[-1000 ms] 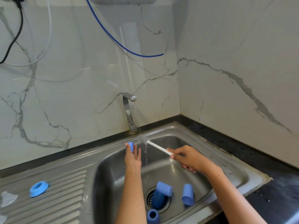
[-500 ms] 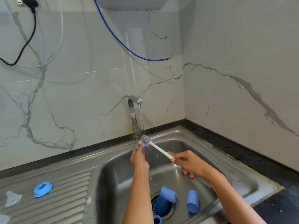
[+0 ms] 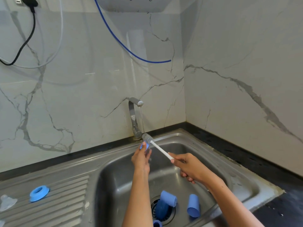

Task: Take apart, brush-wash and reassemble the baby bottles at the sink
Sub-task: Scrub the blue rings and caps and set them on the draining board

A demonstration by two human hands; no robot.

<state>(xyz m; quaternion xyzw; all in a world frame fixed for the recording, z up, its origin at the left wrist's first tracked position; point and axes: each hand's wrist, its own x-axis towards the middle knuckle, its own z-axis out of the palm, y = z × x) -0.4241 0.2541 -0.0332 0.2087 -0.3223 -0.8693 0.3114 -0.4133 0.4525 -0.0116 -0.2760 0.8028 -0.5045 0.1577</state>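
Brush (image 3: 147, 138) head lifted under tap stream, right hand (image 3: 190, 167) gripping handle, left hand (image 3: 141, 158) still pinching blue ring (image 3: 144, 146)

- The tap (image 3: 134, 118) stands behind the sink basin (image 3: 118, 177).
- Two caps (image 3: 168, 198) lie in the basin.
- A collar ring (image 3: 39, 193) rests on the drainboard (image 3: 54, 208), left of the basin.

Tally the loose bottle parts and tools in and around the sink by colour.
Blue: 6 (ring on the drainboard, part in the left hand, two caps in the sink, bottle on the drain, piece at the bottom edge)
Clear: 1 (teat)
White and grey: 1 (brush in the right hand)
Total: 8
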